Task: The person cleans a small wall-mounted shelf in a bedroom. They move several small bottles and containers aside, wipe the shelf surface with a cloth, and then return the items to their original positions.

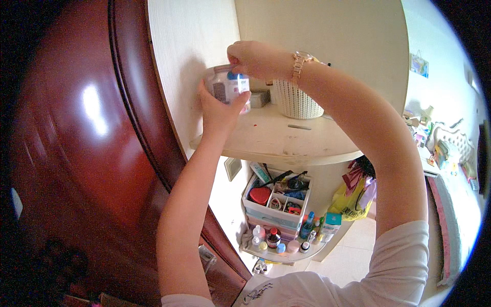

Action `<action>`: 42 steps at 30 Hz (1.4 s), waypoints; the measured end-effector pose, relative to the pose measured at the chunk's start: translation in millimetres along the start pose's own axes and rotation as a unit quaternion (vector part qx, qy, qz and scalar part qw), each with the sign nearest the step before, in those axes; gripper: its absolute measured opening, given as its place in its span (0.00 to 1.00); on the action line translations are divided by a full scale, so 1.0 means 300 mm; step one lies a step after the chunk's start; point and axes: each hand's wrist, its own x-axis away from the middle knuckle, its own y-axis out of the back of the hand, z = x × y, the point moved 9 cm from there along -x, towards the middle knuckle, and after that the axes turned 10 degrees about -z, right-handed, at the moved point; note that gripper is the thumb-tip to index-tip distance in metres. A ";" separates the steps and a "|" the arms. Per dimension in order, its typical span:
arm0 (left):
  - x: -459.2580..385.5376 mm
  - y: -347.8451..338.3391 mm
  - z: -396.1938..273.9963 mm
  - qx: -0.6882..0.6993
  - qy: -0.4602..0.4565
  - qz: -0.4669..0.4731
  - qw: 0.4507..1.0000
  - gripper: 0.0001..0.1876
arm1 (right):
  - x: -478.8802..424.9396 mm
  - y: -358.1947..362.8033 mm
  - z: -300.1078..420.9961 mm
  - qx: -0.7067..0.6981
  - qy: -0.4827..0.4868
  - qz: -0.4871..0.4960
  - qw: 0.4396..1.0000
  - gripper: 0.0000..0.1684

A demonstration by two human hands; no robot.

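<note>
My left hand grips a clear plastic container from below, its thumb on the near side. Pale packets with print and something blue show through the container's wall. Over its top edge bends my right hand, fingers curled and pinching at the rim; the fingertips are partly hidden. A gold-coloured wristwatch sits on the right wrist. Both hands are above a light wooden shelf, near its left side wall. Behind the right forearm stands a cream woven-pattern plastic basket, partly covered by the arm.
A small grey box and a flat strip rest on the shelf. Below, a white divided organizer and several bottles occupy a lower shelf. A yellow bag hangs at right. A dark red glossy door borders the left.
</note>
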 end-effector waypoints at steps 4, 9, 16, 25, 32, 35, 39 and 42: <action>0.016 0.008 0.026 0.051 0.057 0.037 0.996 0.57 | 0.076 0.096 0.110 -0.048 0.049 -0.069 0.995 0.11; 0.123 0.102 -0.106 0.237 0.087 0.063 0.966 0.48 | 0.258 0.276 0.179 -0.158 0.008 -0.192 0.969 0.26; 0.448 0.390 -0.286 0.276 0.015 0.096 0.956 0.57 | 0.567 0.286 0.366 -0.481 -0.005 -0.153 0.863 0.47; 1.094 0.293 -0.102 0.393 0.186 0.185 0.881 0.59 | 1.068 -0.023 0.568 -0.550 -0.148 0.012 0.822 0.62; 1.417 0.243 0.296 0.183 0.319 0.229 0.901 0.51 | 1.381 -0.454 0.556 -0.515 -0.299 0.024 0.803 0.63; 1.219 0.129 0.265 0.155 0.277 0.177 0.932 0.53 | 1.351 -0.554 0.457 -0.504 -0.377 0.014 0.777 0.61; 1.070 -0.068 0.465 0.215 0.218 0.130 0.943 0.44 | 1.253 -0.703 0.274 -0.389 -0.325 -0.061 0.860 0.55; 1.056 -0.205 0.620 0.224 0.264 0.138 0.928 0.42 | 1.271 -0.824 0.154 -0.383 -0.418 -0.041 0.823 0.54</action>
